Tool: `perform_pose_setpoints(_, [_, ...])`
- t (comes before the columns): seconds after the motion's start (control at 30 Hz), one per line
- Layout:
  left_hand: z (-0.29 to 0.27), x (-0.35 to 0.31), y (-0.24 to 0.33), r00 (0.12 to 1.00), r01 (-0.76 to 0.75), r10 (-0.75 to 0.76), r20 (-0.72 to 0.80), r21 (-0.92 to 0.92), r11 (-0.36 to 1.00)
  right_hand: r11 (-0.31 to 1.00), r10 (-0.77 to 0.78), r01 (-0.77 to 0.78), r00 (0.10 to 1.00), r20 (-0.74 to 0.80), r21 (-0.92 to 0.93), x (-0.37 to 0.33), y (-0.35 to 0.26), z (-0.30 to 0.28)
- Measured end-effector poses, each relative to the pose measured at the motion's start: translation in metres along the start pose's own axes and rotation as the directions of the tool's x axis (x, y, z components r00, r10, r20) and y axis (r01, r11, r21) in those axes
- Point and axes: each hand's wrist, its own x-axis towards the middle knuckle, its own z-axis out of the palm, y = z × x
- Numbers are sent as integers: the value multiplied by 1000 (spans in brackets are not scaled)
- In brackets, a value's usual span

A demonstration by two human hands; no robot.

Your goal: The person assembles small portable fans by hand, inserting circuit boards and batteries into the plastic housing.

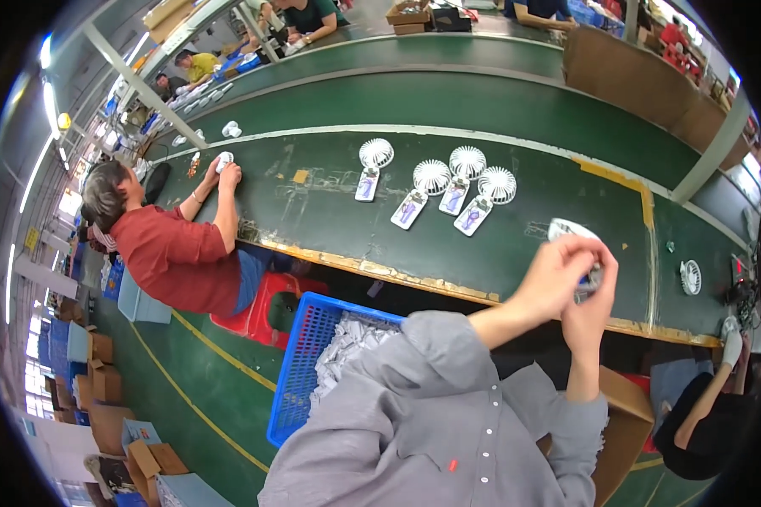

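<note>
White handheld fan [569, 230] in both hands' grip; blue crate [296, 372], seemingly white packets [347, 342].

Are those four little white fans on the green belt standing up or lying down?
Lying down. All four small white round-headed fans rest flat on the dark green conveyor belt, grille heads facing up and their handles pointing toward the near edge.

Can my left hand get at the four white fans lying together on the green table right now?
Probably not right away: both hands are busy holding a small white fan. The four fans lie in the open, nothing on them, but farther left.
</note>
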Motion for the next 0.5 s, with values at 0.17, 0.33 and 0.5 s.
perform_pose_setpoints(0.17, [27, -27, -43, 997, -65, 63, -38, -36, 997, 665, 451, -247, 885, -115, 705, -36, 55, -24])
perform_pose_setpoints(0.33, [20, -45, -54, 977, -165, 160, -144, -19, 986, 403, 594, -511, 777, 207, 759, -54, 59, -31])
perform_pose_setpoints(0.5, [0, -62, -53, 951, -206, 225, -211, 110, 972, 266, 413, -613, 770, 487, 744, -60, 57, -48])
